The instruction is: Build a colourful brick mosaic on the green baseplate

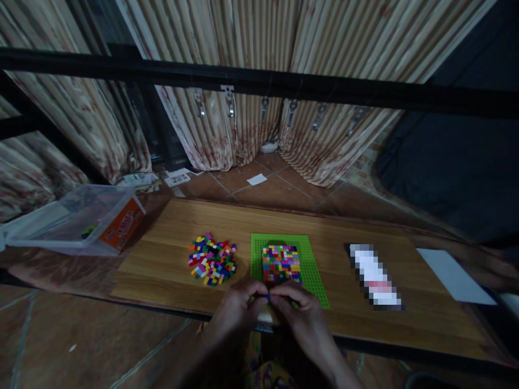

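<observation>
A green baseplate (pixel 312 270) lies on the wooden board (pixel 170 254), with a block of many-coloured small bricks (pixel 280 263) pressed onto its middle. To its left lies a loose pile of small coloured bricks (pixel 211 260). My left hand (pixel 235 309) and my right hand (pixel 298 310) meet at the plate's near edge, fingertips pinched together. A tiny blue piece shows between the fingertips; I cannot make out which hand grips it.
A clear plastic tub (pixel 77 219) with an orange label sits at the left on the floor. A blurred-out white object (pixel 375 275) and a white sheet (pixel 454 275) lie on the board's right part. Striped curtains and black bars stand behind.
</observation>
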`<move>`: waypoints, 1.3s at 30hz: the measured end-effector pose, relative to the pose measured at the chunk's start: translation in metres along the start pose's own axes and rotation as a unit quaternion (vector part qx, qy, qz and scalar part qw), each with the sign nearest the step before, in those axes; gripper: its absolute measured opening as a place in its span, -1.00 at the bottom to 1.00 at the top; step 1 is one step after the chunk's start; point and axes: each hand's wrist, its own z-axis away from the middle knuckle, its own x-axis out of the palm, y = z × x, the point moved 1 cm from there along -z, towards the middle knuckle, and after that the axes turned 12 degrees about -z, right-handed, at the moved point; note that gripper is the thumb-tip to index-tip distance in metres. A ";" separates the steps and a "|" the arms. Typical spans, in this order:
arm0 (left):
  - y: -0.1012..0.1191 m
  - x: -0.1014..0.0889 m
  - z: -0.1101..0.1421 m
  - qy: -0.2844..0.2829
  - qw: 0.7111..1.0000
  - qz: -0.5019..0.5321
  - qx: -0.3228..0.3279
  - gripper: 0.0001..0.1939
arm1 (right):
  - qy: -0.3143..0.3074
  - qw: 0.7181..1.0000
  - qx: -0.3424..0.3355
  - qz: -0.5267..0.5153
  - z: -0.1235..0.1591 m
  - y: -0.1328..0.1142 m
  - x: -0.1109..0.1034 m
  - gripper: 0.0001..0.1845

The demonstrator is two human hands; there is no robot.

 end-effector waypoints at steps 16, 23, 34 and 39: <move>-0.014 -0.004 -0.006 0.015 0.993 -0.034 0.117 -0.90 | -0.035 0.998 -0.025 0.035 -0.017 -0.002 -0.002 -0.84; -0.009 -0.002 -0.005 0.014 0.992 -0.006 0.128 -0.87 | 0.000 1.000 -0.017 0.003 -0.017 -0.001 -0.007 -0.85; -0.027 0.008 -0.004 0.097 0.995 -0.007 -0.011 -0.88 | 0.142 0.967 -0.141 0.156 -0.036 0.012 -0.050 -0.82; -0.035 0.016 -0.003 0.108 0.994 0.002 0.004 -0.87 | 0.121 0.958 -0.170 0.195 -0.049 0.013 -0.042 -0.84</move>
